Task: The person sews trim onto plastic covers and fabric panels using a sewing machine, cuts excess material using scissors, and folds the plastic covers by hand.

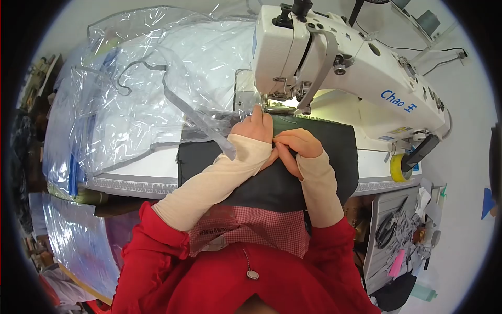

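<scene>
Black fabric (324, 172) lies over the front of the sewing table, below the white sewing machine (355, 68). My left hand (254, 127) rests on it near the lit needle area, fingers together and pointing at the presser foot; whether they grip the fabric is hidden. Just to the right, my right hand (299, 146) is closed, thumb and fingers pinched on the black fabric beside my left hand. Clear plastic sheeting (157, 89) with grey edging spreads to the left, and a grey strip (196, 118) of it runs down to my left wrist.
A tray (372, 248) at the lower right holds black scissors (386, 230), grey scraps and a pink piece (397, 263). A yellow tape roll (400, 167) is at the machine's right end. The table's ruled edge (136, 187) runs along the front.
</scene>
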`<state>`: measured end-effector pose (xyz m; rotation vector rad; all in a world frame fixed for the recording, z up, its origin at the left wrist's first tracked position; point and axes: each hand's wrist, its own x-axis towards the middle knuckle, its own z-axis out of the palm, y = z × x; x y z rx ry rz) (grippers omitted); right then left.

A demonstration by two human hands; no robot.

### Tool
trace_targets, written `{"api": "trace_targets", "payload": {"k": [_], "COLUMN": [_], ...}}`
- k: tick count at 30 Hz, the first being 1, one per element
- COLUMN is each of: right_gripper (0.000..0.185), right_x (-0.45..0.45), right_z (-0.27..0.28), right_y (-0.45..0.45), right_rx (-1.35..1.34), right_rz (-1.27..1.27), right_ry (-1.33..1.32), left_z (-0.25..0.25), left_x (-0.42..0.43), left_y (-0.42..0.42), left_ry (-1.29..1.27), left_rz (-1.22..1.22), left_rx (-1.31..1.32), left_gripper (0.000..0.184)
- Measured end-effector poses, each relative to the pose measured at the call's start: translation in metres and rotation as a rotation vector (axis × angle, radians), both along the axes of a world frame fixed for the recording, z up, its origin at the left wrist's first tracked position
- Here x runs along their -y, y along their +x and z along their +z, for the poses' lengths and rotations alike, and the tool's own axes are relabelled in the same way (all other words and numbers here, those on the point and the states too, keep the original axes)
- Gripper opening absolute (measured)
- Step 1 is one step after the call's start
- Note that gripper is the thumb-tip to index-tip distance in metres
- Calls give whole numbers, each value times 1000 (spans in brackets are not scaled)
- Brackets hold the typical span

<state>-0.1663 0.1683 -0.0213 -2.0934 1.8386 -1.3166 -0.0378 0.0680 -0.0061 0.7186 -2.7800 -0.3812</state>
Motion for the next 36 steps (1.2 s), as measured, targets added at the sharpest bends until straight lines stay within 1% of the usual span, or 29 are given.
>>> {"api": "trace_targets", "payload": {"k": [1, 3, 7, 9, 10, 11, 12, 14, 16, 18, 19, 20, 21, 22, 23, 24, 26, 27, 28, 30, 31, 33, 34, 35, 36], "right_gripper": [17, 17, 16, 16, 16, 16, 16, 18, 18, 18, 18, 18, 18, 18, 19, 19, 24, 34, 38, 48, 55, 60, 61, 61, 60], "right_x": [0, 0, 1, -4, -2, -1, -1, 0, -1, -1, -1, 1, 1, 2, 3, 2, 15, 22, 28, 46, 58, 77, 82, 83, 83], "right_z": [0, 1, 0, 3, 6, 5, 2, 1, 2, 3, 1, 1, 2, 6, 12, 19, 49, 62, 79, 109, 120, 137, 137, 135, 133], "right_y": [0, 1, 0, -1, -5, -5, -4, -3, -2, -1, 0, 2, 5, 10, 17, 28, 55, 65, 78, 100, 106, 112, 113, 114, 113], "right_rx": [-8, -15, 9, 7, -5, -5, 20, 37, 43, 52, 64, 76, 72, 73, 72, 107, 33, 24, 95, 186, 208, 31, -79, -77, -128], "right_rz": [-10, -15, -5, 34, 79, 83, 70, 55, 57, 66, 45, 28, 22, 24, 26, 32, 68, 84, 50, -38, -89, -224, -216, -215, -226], "right_ry": [3, -1, -13, 15, 30, 24, 13, 4, 6, 6, -21, -53, -69, -93, -120, -79, -240, -284, -275, -212, -155, 78, 165, 160, 242], "left_z": [-4, -8, -11, -13, -6, 4, 11, 17, 45, 76, 84, 77, 100, 94, 91, 87, 65, 57, 51, 51, 52, 51, 50, 50, 46], "left_x": [2, 7, 9, -8, -27, -43, -54, -52, -39, -16, -8, 1, 13, 37, 60, 79, 105, 112, 115, 109, 107, 99, 95, 94, 97], "left_y": [0, -1, -2, 9, 23, 38, 54, 82, 99, 123, 144, 162, 156, 159, 168, 180, 200, 209, 216, 226, 232, 246, 254, 263, 274], "left_ry": [-4, -94, -27, -196, -110, -152, -63, 10, -34, -196, -238, -271, -584, -546, -583, -614, -570, -495, -509, -430, -402, -395, -383, -365, -365], "left_rz": [2, -45, -44, -63, -117, -290, -464, -812, -865, -787, -483, -94, 211, 284, 374, 465, 692, 717, 712, 834, 844, 870, 893, 950, 952], "left_rx": [-1, -164, -150, -284, -263, -297, -321, -359, -542, -701, -634, -715, -649, -772, -646, -519, -234, -201, -203, -25, 55, 96, 137, 147, 145], "left_gripper": [63, 60, 62, 62, 58, 49, 39, 29, 21, 22, 24, 17, 21, 44, 56, 68, 85, 97, 97, 103, 109, 112, 114, 116, 116]}}
